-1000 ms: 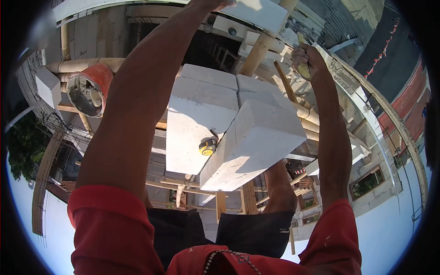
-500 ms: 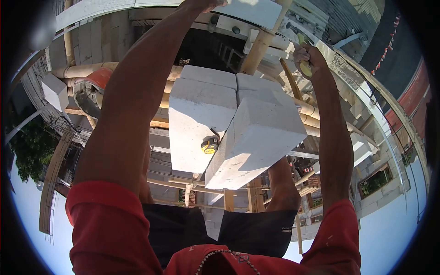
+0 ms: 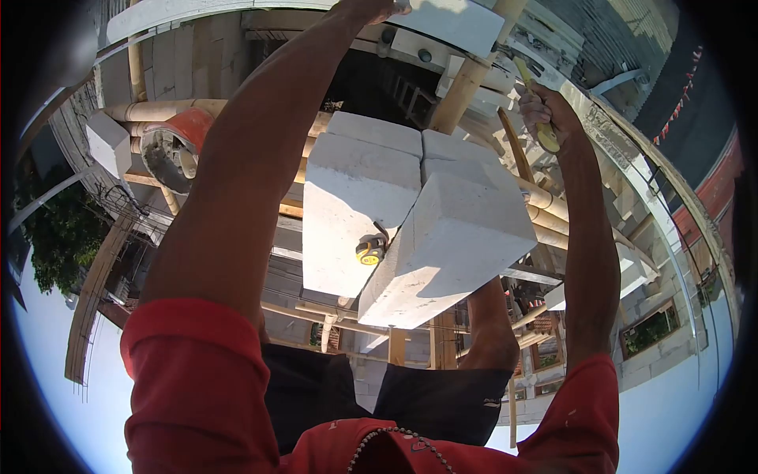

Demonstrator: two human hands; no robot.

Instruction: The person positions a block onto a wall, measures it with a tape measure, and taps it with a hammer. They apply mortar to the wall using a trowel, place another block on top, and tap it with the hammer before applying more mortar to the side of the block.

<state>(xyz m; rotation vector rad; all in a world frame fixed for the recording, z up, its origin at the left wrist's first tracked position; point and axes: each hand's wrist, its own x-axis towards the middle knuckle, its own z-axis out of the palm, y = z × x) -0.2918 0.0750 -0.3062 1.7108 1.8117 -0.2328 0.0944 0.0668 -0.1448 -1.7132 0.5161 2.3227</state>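
Observation:
At the top edge my left hand, partly cut off, has its fingers closed at the left end of a white block. Farther right, my right hand is wrapped around the yellow handle of a hammer, its head pointing up toward that block's right end. Between my arms stand white blocks packed together, a left block and a tilted right block. A yellow and black tape measure lies on the left one, by the gap.
An orange bucket crusted with grey mortar sits left of my left arm, beside another white block. Bamboo poles run across below the blocks. A thick bamboo post rises near the top. My bare leg is below the blocks.
The whole view has shifted slightly, so most things appear a little farther right. My right hand and the hammer have moved slightly right and down; both hands keep their holds.

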